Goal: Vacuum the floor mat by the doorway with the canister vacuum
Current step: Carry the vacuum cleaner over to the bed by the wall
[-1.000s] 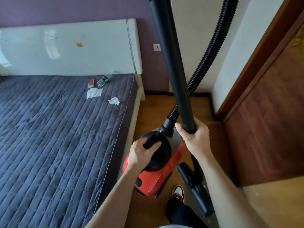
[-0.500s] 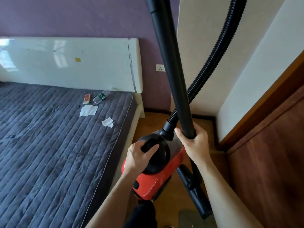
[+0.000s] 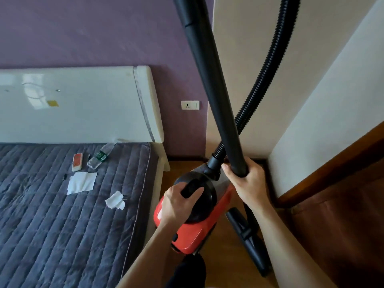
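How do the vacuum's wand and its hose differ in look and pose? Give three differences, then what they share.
The wand is smooth; the hose is ribbed. The wand runs straight; the hose bends in a curve. The right hand grips the wand; the hose plugs into the red canister. Both are black and run out of the top of the frame.

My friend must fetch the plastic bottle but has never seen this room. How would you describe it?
Look at the grey quilted bed, at its end just below the white headboard. The bottle lies on its side there, right of a small red-and-white pack; it alone is clear plastic with a green label.
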`<action>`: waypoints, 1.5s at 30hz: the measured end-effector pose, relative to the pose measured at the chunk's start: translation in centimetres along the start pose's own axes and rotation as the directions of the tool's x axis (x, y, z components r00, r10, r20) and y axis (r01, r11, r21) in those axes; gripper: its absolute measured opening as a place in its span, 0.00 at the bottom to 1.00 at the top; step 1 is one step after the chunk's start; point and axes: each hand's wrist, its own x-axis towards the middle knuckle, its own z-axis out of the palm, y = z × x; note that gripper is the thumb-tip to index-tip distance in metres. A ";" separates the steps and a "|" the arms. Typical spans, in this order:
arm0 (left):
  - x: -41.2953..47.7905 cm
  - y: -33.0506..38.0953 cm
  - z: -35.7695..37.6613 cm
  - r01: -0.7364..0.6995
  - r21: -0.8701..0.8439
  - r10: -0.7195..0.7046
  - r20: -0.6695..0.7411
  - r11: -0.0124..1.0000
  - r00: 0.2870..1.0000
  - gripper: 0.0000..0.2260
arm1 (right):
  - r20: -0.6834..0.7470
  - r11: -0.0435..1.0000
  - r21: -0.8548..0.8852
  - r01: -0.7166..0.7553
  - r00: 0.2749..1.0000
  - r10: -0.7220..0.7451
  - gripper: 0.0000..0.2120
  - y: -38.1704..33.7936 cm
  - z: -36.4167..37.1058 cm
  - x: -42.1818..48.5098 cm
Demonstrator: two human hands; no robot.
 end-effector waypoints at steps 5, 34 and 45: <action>9.9 1.6 -0.4 -0.051 0.066 0.048 0.056 0.996 0.997 0.13 | -0.084 0.999 -0.028 -0.026 0.996 0.023 0.09 1.0 2.1 7.8; 31.1 7.9 15.4 -0.198 0.095 0.173 0.224 0.975 0.959 0.07 | -0.169 0.971 0.077 -0.227 0.957 0.237 0.10 16.7 -6.9 25.6; 37.6 -4.5 26.7 -0.183 0.059 0.150 0.355 0.981 0.923 0.05 | -0.199 0.976 0.024 -0.216 0.956 0.217 0.10 33.3 -2.5 26.0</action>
